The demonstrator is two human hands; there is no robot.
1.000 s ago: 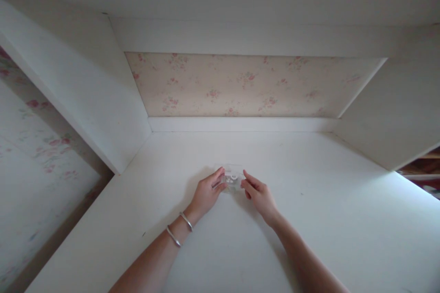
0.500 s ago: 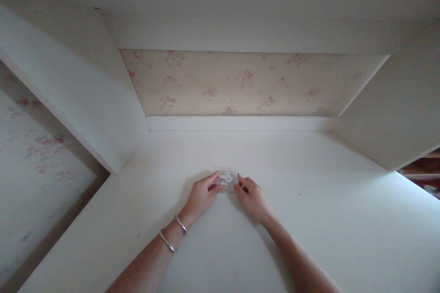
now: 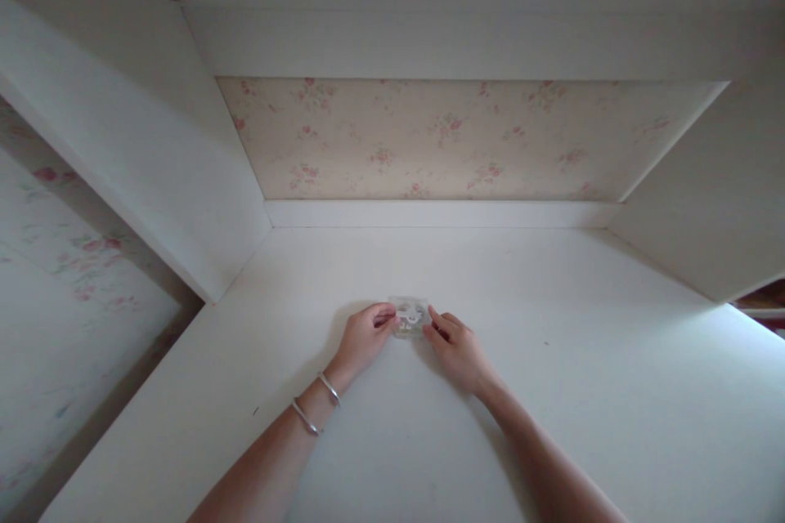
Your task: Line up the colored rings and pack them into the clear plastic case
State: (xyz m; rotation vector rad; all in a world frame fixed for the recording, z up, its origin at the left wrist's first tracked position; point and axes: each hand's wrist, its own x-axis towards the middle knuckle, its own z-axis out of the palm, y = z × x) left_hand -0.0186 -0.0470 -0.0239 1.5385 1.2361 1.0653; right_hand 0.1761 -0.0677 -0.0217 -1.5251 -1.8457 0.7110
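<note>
A small clear plastic packet [image 3: 410, 317] with white and greyish pieces inside lies between my hands, over the white desktop. What exactly the pieces are is too small to make out. My left hand [image 3: 364, 335], with two silver bangles on its wrist, pinches the left edge of the packet between thumb and fingers. On the opposite edge, my right hand [image 3: 459, 350] grips it the same way, the other fingers curled in. The packet seems to be at or just above the surface; I cannot tell which.
The white desktop [image 3: 343, 261] runs back to a low ledge under floral wallpaper [image 3: 441, 139]. White side panels rise at left [image 3: 135, 131] and right [image 3: 693, 204], with a shelf overhead. A small dark speck [image 3: 256, 411] lies left of my forearm.
The view has shifted slightly, so the desk and hands appear a little further right. My left fingers have drawn closer together on the packet's edge. Both hands keep hold of it.
</note>
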